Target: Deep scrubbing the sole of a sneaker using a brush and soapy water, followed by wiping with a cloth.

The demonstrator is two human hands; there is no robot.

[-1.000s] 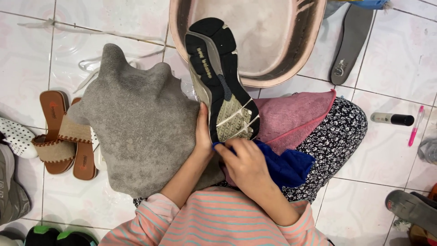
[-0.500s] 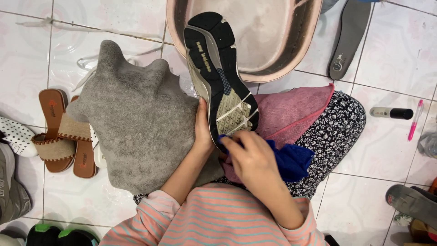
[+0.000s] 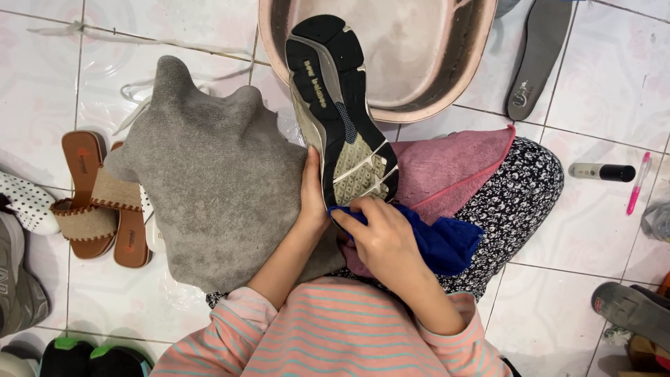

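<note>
A sneaker (image 3: 338,112) lies sole-up over my lap, its black and beige tread facing the camera and its toe over the basin. My left hand (image 3: 312,192) grips its left side near the heel. My right hand (image 3: 380,234) presses a blue cloth (image 3: 440,241) against the heel end of the sole. A grey towel (image 3: 209,174) covers my left knee and a pink towel (image 3: 447,167) covers my right one, over patterned black and white trousers (image 3: 520,202).
A pink wash basin (image 3: 419,105) stands ahead on the white tiled floor. A grey insole (image 3: 537,59) lies to its right; a dark tube (image 3: 601,172) and a pink pen (image 3: 638,183) are further right. Brown sandals (image 3: 98,202), white laces (image 3: 139,91) and other shoes (image 3: 631,311) ring the floor.
My right hand with the blue cloth has slid a little along the heel of the sole. The sneaker has tilted slightly, still held by my left hand.
</note>
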